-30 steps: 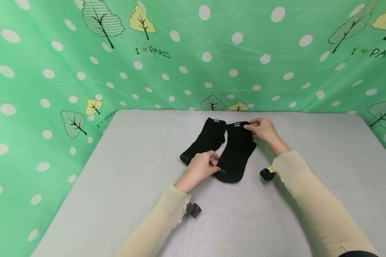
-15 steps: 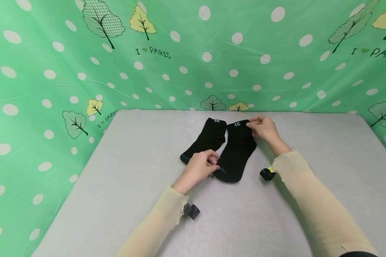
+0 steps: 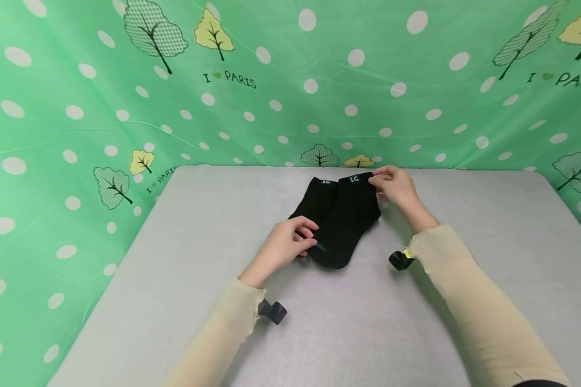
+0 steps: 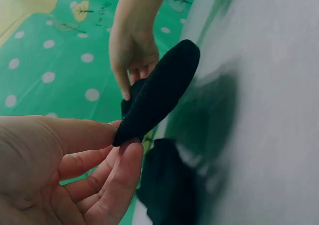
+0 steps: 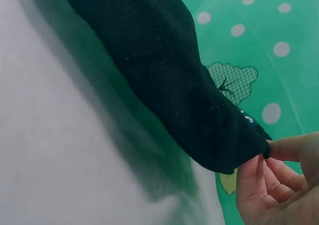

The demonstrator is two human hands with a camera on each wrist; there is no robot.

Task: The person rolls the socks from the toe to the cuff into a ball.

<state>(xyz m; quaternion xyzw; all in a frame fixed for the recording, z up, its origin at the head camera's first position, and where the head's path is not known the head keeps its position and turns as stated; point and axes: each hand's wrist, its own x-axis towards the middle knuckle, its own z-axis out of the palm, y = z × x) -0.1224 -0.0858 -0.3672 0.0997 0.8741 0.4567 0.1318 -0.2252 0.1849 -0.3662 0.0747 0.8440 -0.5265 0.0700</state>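
Two black ankle socks lie at the middle back of the table. My left hand pinches the toe edge of the right-hand sock between thumb and fingers. At its cuff, beside a white "LC" mark, my right hand pinches the corner. Both wrist views show this sock held above the table, its shadow falling below. In the head view it overlaps the other sock, whose cuff mark still shows and whose toe is hidden behind my left hand. That second sock lies on the table in the left wrist view.
The grey table reaches back to a green dotted curtain printed with trees, which also hangs along the sides. Small black devices, one at the left wrist and one at the right, stick out below the sleeves.
The right-hand sock has been lifted and shifted left and back, so it now covers part of the other sock. Both hands moved with it, keeping their pinch.
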